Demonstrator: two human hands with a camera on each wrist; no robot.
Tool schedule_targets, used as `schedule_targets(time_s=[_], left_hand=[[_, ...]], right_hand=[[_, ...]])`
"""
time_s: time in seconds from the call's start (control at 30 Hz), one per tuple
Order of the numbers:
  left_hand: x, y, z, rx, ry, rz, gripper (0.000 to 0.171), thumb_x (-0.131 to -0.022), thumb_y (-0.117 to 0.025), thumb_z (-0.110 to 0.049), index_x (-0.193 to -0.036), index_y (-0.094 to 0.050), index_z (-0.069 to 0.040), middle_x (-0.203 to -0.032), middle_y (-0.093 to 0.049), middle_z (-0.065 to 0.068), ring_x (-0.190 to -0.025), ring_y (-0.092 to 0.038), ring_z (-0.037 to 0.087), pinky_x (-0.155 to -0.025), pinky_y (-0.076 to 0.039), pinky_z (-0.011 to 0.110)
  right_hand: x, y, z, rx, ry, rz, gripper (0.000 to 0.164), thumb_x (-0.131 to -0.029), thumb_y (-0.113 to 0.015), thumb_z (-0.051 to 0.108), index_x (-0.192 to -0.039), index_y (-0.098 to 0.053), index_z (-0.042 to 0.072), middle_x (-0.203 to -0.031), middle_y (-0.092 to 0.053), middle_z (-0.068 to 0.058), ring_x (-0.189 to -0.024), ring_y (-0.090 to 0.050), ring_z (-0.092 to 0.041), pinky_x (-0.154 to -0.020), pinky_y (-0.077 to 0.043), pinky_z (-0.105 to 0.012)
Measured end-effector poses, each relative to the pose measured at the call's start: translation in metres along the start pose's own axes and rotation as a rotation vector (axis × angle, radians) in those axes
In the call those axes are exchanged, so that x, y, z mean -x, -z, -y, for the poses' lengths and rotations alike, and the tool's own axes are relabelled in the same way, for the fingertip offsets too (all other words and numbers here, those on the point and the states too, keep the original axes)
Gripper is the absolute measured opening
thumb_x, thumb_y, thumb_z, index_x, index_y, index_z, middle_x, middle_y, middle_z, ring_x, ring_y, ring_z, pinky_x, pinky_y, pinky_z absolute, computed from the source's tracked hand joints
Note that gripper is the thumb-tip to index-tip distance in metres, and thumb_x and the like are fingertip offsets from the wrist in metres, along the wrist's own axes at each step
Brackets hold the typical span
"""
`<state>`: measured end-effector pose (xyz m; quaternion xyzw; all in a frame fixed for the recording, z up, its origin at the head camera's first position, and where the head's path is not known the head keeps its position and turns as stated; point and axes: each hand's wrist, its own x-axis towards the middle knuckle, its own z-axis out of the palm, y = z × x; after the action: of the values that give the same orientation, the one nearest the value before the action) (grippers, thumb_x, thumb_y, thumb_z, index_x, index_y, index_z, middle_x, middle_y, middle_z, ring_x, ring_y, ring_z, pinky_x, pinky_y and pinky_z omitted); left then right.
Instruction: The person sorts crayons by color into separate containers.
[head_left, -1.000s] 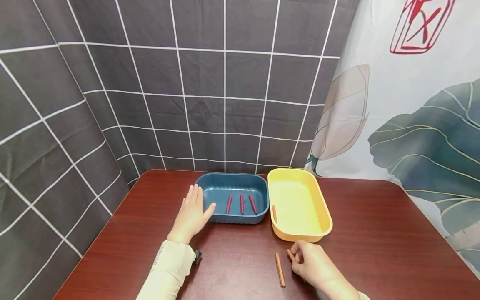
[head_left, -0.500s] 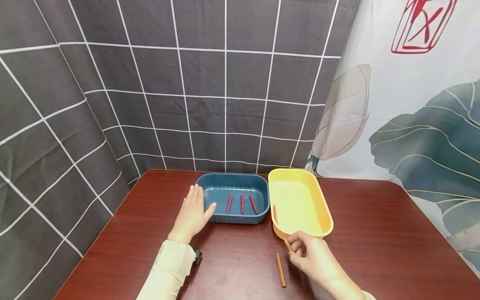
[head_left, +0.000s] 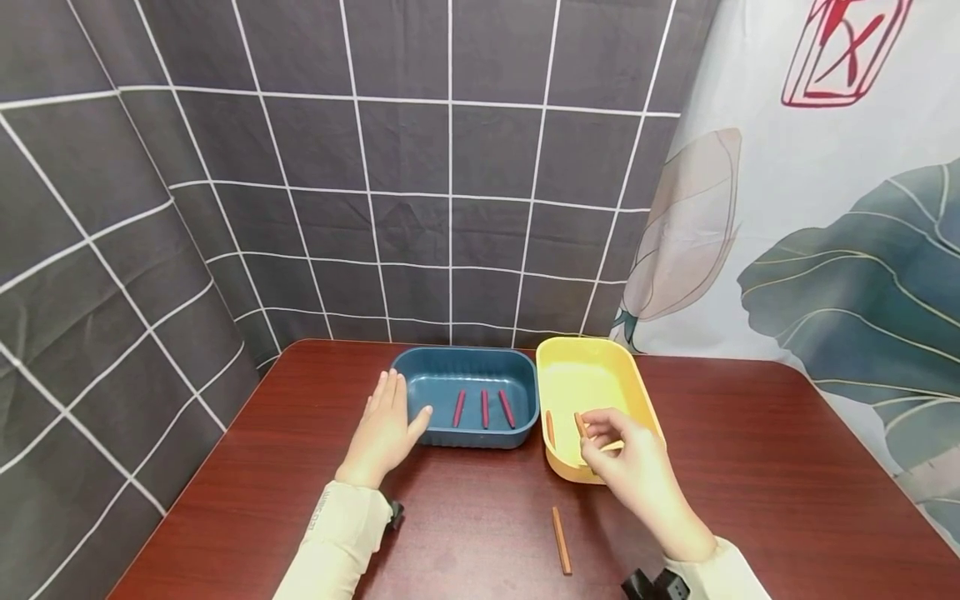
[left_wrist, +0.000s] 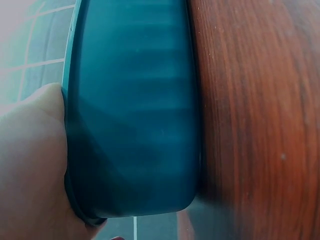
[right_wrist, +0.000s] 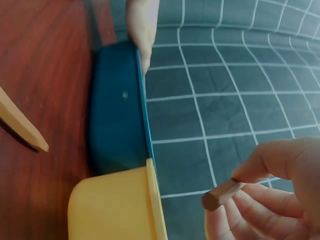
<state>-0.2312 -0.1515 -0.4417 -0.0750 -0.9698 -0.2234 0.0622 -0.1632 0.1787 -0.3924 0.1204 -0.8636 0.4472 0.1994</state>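
Note:
My right hand [head_left: 633,462] pinches a short orange stick [head_left: 581,424] between thumb and fingers, over the yellow tray [head_left: 588,375]. In the right wrist view the blunt end of this held stick [right_wrist: 212,201] points out past the fingers. Another orange stick [head_left: 550,428] lies inside the yellow tray along its left wall. A third orange stick [head_left: 561,542] is on the table in front. My left hand [head_left: 381,433] rests with straight fingers at the left end of the blue tray [head_left: 468,440], thumb over its near rim. Three dark red sticks [head_left: 484,409] lie in the blue tray.
Both trays stand side by side at the back of the reddish-brown table [head_left: 465,525]. A grey gridded cloth [head_left: 405,217] hangs behind and to the left. On the right hangs a white leaf-patterned cloth [head_left: 765,208].
My right hand has lifted the orange stick from the table and carried it forward, over the near end of the yellow tray. My left hand has stayed at the blue tray.

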Motion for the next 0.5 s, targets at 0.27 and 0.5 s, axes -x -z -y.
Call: schedule_targets(time_s=[0.27,0.5], left_hand=[[0.000,0.001,-0.001,-0.020,0.004,-0.003,0.081,-0.101,-0.056,-0.042,-0.154,-0.027,0.012,-0.162,-0.023,0.029,-0.153,-0.013,0.042,-0.120,-0.017,0.061],[0.001,0.000,-0.001,-0.036,0.001,-0.005,0.081,-0.101,-0.056,-0.043,-0.153,-0.028,0.012,-0.162,-0.024,0.029,-0.153,-0.014,0.042,-0.120,-0.016,0.062]], right_hand=[[-0.023,-0.009,-0.016,0.045,-0.087,-0.006,0.021,-0.082,-0.070,-0.003,-0.102,-0.073,-0.002,-0.085,-0.072,-0.008,-0.073,-0.068,-0.015,-0.065,-0.055,-0.018],[-0.037,-0.018,-0.031,0.078,-0.234,0.064,0.024,-0.085,-0.068,0.005,-0.108,-0.070,-0.003,-0.091,-0.072,-0.012,-0.074,-0.071,-0.022,-0.062,-0.054,-0.021]])
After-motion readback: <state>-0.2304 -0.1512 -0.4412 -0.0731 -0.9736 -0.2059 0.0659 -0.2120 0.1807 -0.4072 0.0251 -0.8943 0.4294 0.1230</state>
